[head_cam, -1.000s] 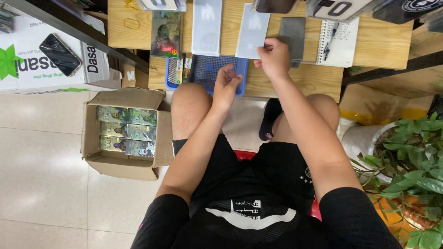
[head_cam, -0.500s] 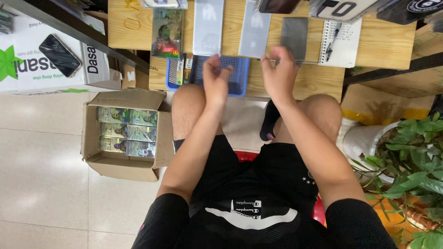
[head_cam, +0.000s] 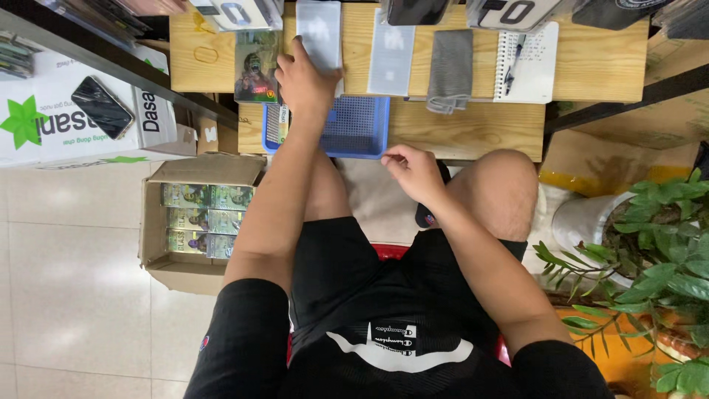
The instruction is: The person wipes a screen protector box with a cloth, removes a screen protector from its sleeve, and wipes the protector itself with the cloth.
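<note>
Wooden surface [head_cam: 473, 129] crowded along its far edge, blue mesh tray [head_cam: 354, 129] at near edge; left hand [head_cam: 304, 80] grasps pale translucent sheet [head_cam: 319, 33] lying on the surface above the tray; right hand [head_cam: 415, 171] loosely curled, empty, just off near edge.

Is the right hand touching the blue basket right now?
No, the right hand hangs just below the blue basket, apart from it, while the left hand rests on a white sheet.
</note>
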